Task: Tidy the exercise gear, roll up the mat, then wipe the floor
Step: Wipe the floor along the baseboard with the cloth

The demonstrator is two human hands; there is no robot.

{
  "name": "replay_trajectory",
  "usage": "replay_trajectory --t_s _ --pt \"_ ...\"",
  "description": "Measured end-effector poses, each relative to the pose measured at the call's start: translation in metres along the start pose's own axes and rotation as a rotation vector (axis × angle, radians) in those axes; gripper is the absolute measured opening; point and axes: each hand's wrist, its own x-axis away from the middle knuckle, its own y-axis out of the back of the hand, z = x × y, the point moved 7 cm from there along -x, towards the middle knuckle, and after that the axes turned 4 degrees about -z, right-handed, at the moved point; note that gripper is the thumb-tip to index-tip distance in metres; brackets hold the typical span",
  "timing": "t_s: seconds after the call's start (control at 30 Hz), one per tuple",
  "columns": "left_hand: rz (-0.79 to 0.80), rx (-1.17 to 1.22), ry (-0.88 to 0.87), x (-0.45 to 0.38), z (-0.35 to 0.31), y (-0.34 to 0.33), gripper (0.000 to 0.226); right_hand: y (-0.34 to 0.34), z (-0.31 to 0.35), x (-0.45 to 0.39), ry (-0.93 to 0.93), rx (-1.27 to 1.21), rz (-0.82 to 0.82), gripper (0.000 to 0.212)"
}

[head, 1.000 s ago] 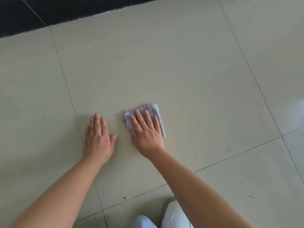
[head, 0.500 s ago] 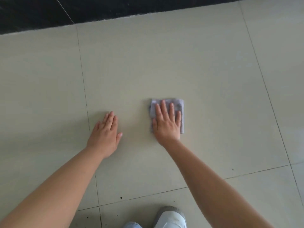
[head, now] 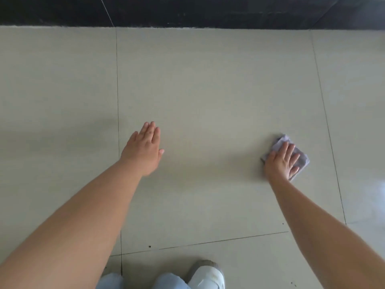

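Pale beige floor tiles (head: 208,90) with thin dark grout lines meet a black skirting band (head: 208,11) (glossy glare at right).

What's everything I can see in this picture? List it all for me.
cloth: one, grey-lilac, folded, flat on the floor under the right hand
floor tiles: several, pale beige, dark thin joints, a few dark specks near the bottom
dark band: one, black, along the top edge
shoe: one, white, bottom centre
trouser legs: light blue, bottom edge
left hand: fingers straight, holding nothing
right hand: flat, pressing the cloth
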Motion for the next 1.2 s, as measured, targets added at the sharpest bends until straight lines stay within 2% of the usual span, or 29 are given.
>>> replay_trajectory --t_s 0.07,0.13,0.23,0.3,0.4,0.5,0.57,0.6,0.67,0.77,0.87,0.97,1.03,1.1,1.2 --pt "0.000 -0.023 -0.031 -0.007 -0.003 -0.007 0.061 -0.004 0.050 -0.027 0.076 0.051 0.030 0.056" --pt "0.012 -0.035 -0.033 -0.011 0.004 -0.014 0.061 -0.022 0.109 -0.027 0.252 0.148 0.054 0.061" --pt "0.037 0.013 0.023 -0.017 0.030 -0.020 0.060 -0.067 0.186 0.031 0.574 0.223 0.121 0.061" --pt "0.020 0.108 0.095 -0.025 0.050 -0.016 0.060 -0.100 0.201 0.090 0.763 0.223 0.185 0.055" --pt "-0.021 0.149 0.134 -0.042 0.071 -0.007 0.061 -0.115 0.155 0.154 1.013 0.305 0.203 0.045" --pt "-0.060 0.137 0.076 -0.062 0.065 -0.004 0.064 -0.092 0.074 0.122 0.849 0.384 0.195 0.058" --pt "-0.110 0.149 0.052 -0.070 0.057 -0.004 0.068 -0.053 0.032 0.063 0.557 0.264 0.090 0.076" --pt "-0.135 0.160 0.052 -0.073 0.053 -0.005 0.069 -0.032 0.016 0.033 0.371 0.194 0.041 0.075" --pt "-0.171 0.181 0.064 -0.075 0.051 -0.008 0.069 0.000 0.009 -0.017 0.112 0.085 -0.029 0.059" --pt "-0.164 0.154 0.062 -0.076 0.052 -0.012 0.070 0.015 0.044 -0.064 -0.034 0.028 -0.063 0.053" --pt "-0.172 0.163 0.068 -0.078 0.052 -0.013 0.070 0.000 0.116 -0.083 0.108 0.055 -0.043 0.053" --pt "-0.190 0.166 0.062 -0.077 0.051 -0.010 0.071 -0.038 0.206 -0.046 0.447 0.155 0.030 0.053" --pt "-0.213 0.195 0.058 -0.078 0.052 -0.006 0.071 -0.068 0.243 0.000 0.632 0.224 0.090 0.053" --pt "-0.231 0.224 0.035 -0.076 0.050 -0.005 0.071 -0.093 0.243 0.050 0.769 0.254 0.146 0.052" --pt "-0.286 0.291 0.003 -0.077 0.051 -0.008 0.070 -0.103 0.189 0.094 0.957 0.374 0.177 0.053"
